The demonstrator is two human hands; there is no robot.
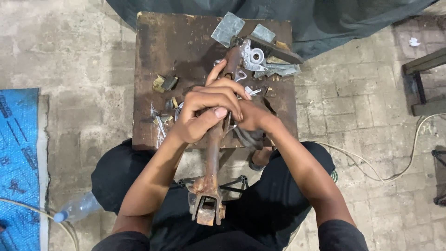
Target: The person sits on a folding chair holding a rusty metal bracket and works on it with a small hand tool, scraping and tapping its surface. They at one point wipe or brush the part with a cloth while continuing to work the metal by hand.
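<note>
A rusty metal shaft (213, 153) is being gripped firmly by the left hand (204, 114) while the right hand (253, 116), fingers curled, is steadying it over the wooden board (158, 56).

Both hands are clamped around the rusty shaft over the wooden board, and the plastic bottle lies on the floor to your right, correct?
Not quite: in the head view the bottle lies to the left. Both hands, left and right, do grip the rusty shaft over the wooden board.

One rusty steering shaft (213, 153); two hands, left (204, 114) and right (253, 116); one dark tabletop (186, 42); two grey metal plates (227, 29); one plastic bottle (76, 208); one blue mat (18, 153).
</note>
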